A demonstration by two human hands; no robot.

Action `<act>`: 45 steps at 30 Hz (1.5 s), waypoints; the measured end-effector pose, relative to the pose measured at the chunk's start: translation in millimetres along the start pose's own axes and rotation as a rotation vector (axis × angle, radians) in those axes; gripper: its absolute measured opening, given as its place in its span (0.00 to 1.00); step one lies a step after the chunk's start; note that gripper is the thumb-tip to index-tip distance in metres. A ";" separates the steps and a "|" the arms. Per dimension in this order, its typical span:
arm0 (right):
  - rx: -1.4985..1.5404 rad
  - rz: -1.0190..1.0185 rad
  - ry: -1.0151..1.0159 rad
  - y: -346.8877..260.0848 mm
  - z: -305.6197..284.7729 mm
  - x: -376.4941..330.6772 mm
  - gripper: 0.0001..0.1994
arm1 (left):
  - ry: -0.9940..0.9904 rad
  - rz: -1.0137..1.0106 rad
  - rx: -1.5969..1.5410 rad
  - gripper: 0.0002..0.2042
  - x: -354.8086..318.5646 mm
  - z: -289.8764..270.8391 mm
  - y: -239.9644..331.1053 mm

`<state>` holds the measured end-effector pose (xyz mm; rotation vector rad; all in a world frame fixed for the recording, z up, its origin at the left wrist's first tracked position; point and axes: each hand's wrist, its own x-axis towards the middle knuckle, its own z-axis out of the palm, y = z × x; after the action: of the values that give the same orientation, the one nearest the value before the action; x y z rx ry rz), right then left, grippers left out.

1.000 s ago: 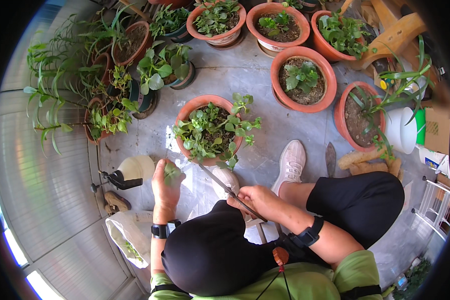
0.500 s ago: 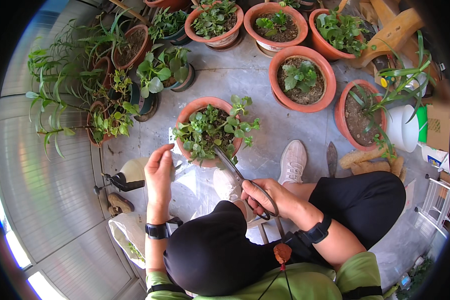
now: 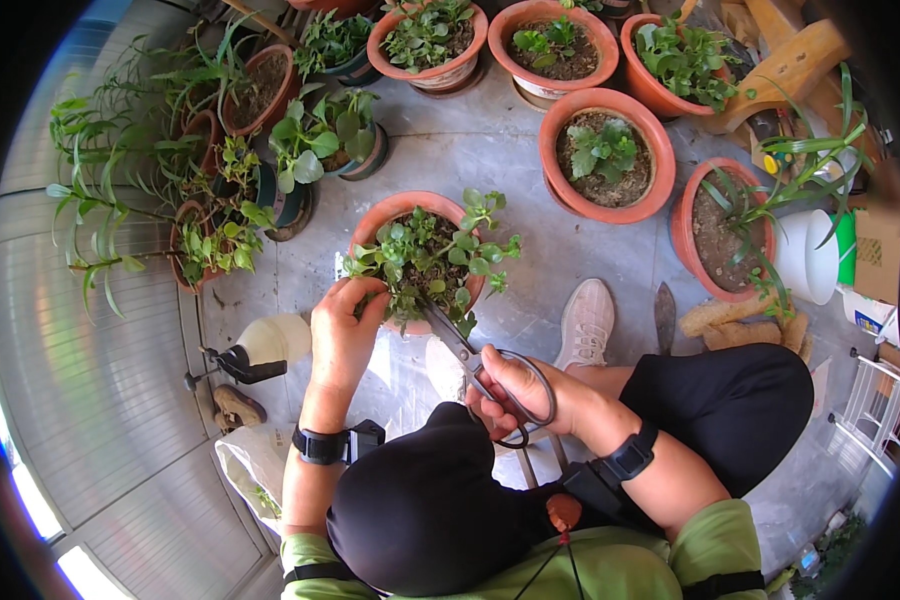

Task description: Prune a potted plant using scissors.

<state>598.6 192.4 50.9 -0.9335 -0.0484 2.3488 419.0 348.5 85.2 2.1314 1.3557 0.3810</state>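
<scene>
In the middle of the frame, a bushy green plant (image 3: 410,262) fills a round terracotta pot (image 3: 371,222) on the grey tiled floor (image 3: 450,160). The right hand (image 3: 515,390), just below and right of it, has its fingers wrapped through and around the handle loops of dark metal scissors (image 3: 452,338), whose blades point up and left into the leaves at the pot's near rim. The left hand (image 3: 342,325) reaches to the foliage's lower-left edge, fingers curled and close together; whether they pinch a leaf I cannot tell. A spray bottle (image 3: 276,340) stands left of that hand, and a whitish plastic bag (image 3: 242,458) lies toward the lower left.
</scene>
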 end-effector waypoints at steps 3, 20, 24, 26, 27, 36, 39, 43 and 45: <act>0.029 0.020 -0.018 -0.3 0.1 1.0 0.35 | 0.007 0.008 -0.006 0.05 -0.6 0.7 -1.8; 0.032 0.034 -0.005 -0.4 0.6 3.3 0.35 | 0.020 -0.015 0.005 0.03 -12.7 0.2 -10.9; 0.030 0.032 0.006 -1.3 2.1 3.5 0.34 | 0.007 -0.035 -0.041 0.03 -14.4 1.0 -11.7; 0.035 0.031 0.001 -0.5 1.4 4.5 0.34 | 0.006 -0.032 -0.049 0.03 -14.6 0.8 -11.5; 0.039 0.028 -0.007 0.3 0.8 4.9 0.34 | 0.008 -0.024 -0.050 0.03 -14.7 0.4 -11.0; 0.017 0.037 0.025 -2.6 3.6 3.6 0.35 | 0.000 -0.017 -0.061 0.03 -15.1 -0.1 -11.4; 0.012 0.034 0.037 -3.7 4.9 3.1 0.35 | -0.010 -0.006 -0.062 0.03 -15.1 -0.6 -10.8; 0.002 0.024 0.046 -7.2 6.4 0.9 0.35 | -0.036 0.002 -0.088 0.03 -14.8 -0.4 -8.9; -0.022 0.008 0.044 -6.7 5.2 1.8 0.35 | -0.046 -0.001 -0.097 0.03 -15.5 -0.5 -9.5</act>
<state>597.7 199.8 55.3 -0.9967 -0.0527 2.3388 404.9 337.8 80.9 2.0484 1.2865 0.3875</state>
